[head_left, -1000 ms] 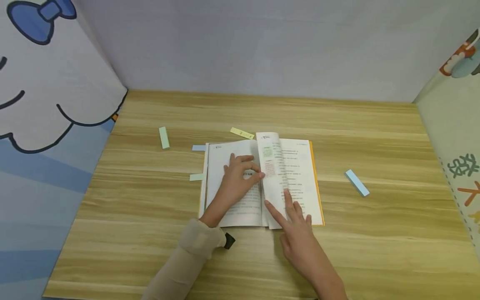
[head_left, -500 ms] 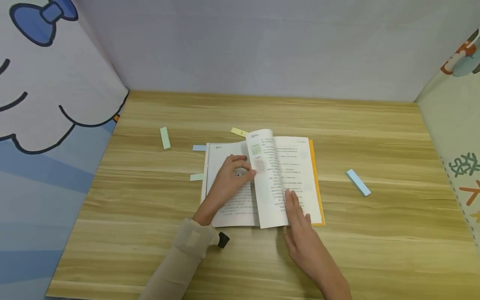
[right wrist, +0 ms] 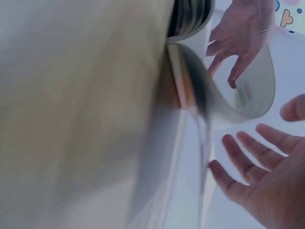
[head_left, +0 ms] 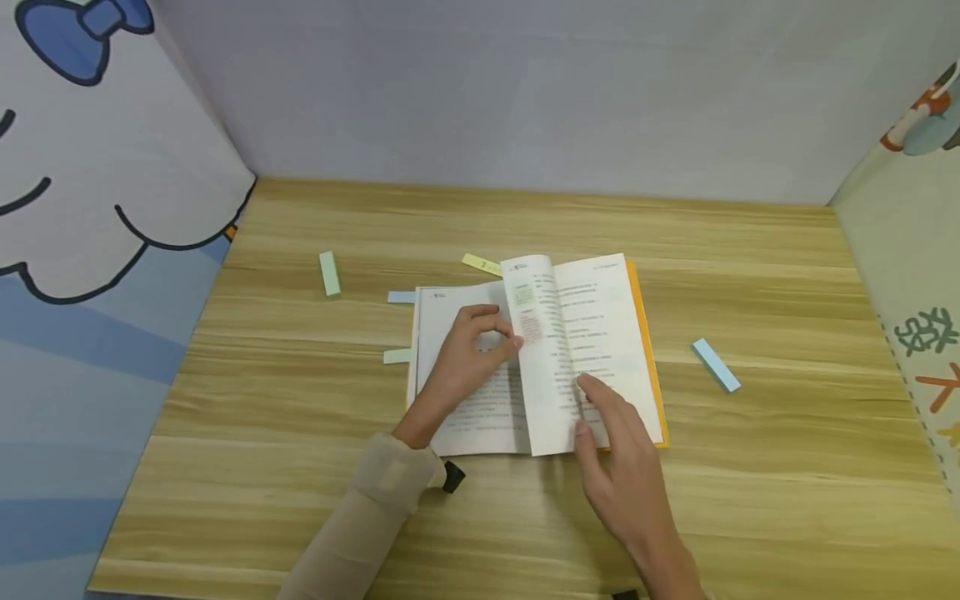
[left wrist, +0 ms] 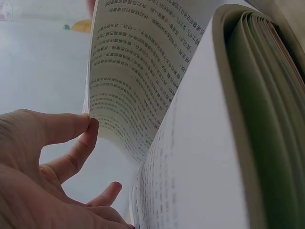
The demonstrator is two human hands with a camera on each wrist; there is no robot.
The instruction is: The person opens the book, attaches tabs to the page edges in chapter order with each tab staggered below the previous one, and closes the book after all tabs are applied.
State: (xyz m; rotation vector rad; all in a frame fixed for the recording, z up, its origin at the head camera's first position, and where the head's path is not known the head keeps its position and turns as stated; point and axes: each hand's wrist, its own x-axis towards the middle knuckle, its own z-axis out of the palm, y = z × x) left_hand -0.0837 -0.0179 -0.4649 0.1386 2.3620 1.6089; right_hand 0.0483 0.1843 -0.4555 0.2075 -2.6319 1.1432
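Note:
An open book (head_left: 607, 325) with an orange cover lies in the middle of the wooden table (head_left: 750, 275). My left hand (head_left: 468, 358) rests on the left page, and its thumb and forefinger pinch the edge of a standing, curved page (head_left: 543, 367). The left wrist view shows that page (left wrist: 128, 86) up close, with the thumb (left wrist: 52, 126) and forefinger meeting at its edge. My right hand (head_left: 618, 442) touches the lower right page with relaxed, spread fingers (right wrist: 248, 157). The book's right half is raised a little.
Coloured paper strips lie around the book: a green strip (head_left: 328, 273) at far left, a yellow strip (head_left: 482, 265) behind the book, a blue strip (head_left: 401, 297) and a green strip (head_left: 397, 356) at its left edge, and a blue strip (head_left: 716, 365) to the right. Fabric walls enclose the table.
The book's right half has lifted and slid slightly right under my right hand, whose fingers are now more bent. My left hand keeps hold of the standing page, which swayed left then back.

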